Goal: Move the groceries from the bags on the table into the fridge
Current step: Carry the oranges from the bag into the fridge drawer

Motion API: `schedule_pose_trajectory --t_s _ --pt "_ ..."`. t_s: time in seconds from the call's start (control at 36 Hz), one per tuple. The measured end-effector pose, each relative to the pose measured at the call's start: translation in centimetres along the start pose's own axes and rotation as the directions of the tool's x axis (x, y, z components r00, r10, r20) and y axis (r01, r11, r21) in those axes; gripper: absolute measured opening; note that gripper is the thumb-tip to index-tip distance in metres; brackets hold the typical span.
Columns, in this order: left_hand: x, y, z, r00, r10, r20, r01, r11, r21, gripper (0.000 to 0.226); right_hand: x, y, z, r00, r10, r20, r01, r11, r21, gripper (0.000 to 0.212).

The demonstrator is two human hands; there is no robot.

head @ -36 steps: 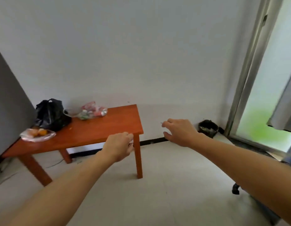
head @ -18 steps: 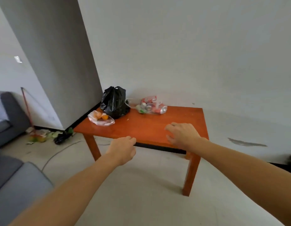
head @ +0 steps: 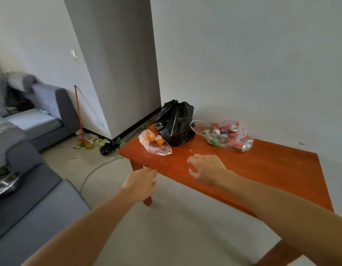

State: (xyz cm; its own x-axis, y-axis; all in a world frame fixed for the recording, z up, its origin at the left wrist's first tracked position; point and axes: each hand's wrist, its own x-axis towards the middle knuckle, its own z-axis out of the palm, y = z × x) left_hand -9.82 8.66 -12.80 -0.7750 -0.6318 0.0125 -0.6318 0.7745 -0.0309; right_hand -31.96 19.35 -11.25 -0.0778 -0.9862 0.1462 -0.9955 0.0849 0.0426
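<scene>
An orange-brown wooden table (head: pixel 271 169) stands against the white wall. On its far left end sit three bags: a clear bag of oranges (head: pixel 154 144), a knotted black plastic bag (head: pixel 176 122), and a clear bag of drink cans (head: pixel 226 136). My right hand (head: pixel 206 169) hovers over the tabletop a little short of the bags, fingers loosely curled and holding nothing. My left hand (head: pixel 141 182) hangs in front of the table's near left edge, also empty with relaxed fingers. No fridge is in view.
A grey pillar (head: pixel 118 64) rises left of the table. A grey sofa (head: pixel 32 198) fills the left, with a metal bowl (head: pixel 5 184) on it. A broom (head: pixel 80 120), litter and a small black bag (head: pixel 109 146) lie on the floor by the pillar.
The view has swung left and closer to the table. The bags now sit nearer, and both hands have advanced toward them, the right one now over the tabletop.
</scene>
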Motion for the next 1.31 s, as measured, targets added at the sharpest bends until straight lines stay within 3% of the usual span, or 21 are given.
schedule_pose_trajectory --t_s 0.42,0.61,0.97,1.06,1.14,1.22,1.31 --pt "19.4 -16.9 3.3 0.997 0.034 0.063 -0.032 0.999 -0.026 0.024 24.0 0.0 8.8 0.996 0.051 0.079 -0.057 0.995 0.079 0.033" --pt "26.8 -20.8 7.4 0.983 0.057 0.177 -0.056 0.998 -0.008 0.032 32.0 1.6 12.8 0.991 0.052 0.125 -0.068 0.99 0.128 0.044" --pt "42.8 -26.8 14.2 0.929 0.158 0.334 -0.197 0.977 0.084 0.044 46.6 7.3 24.5 0.955 0.039 0.293 -0.093 0.981 0.173 0.025" --pt "45.6 -28.3 15.8 0.915 0.171 0.365 -0.227 0.967 0.117 0.052 48.6 7.3 26.5 0.934 0.021 0.357 -0.092 0.979 0.183 0.027" --pt "47.2 -29.0 17.9 0.878 0.177 0.445 -0.284 0.941 0.186 0.073 49.5 6.9 29.1 0.894 -0.012 0.447 -0.093 0.973 0.211 0.026" --pt "48.8 -30.2 20.1 0.824 0.207 0.528 -0.386 0.886 0.255 0.083 50.2 6.3 31.3 0.866 0.06 0.496 -0.165 0.971 0.172 0.027" --pt "50.6 -31.5 20.9 0.809 0.283 0.515 -0.449 0.864 0.229 0.06 50.7 6.0 32.6 0.858 0.222 0.462 -0.301 0.948 0.103 0.034"
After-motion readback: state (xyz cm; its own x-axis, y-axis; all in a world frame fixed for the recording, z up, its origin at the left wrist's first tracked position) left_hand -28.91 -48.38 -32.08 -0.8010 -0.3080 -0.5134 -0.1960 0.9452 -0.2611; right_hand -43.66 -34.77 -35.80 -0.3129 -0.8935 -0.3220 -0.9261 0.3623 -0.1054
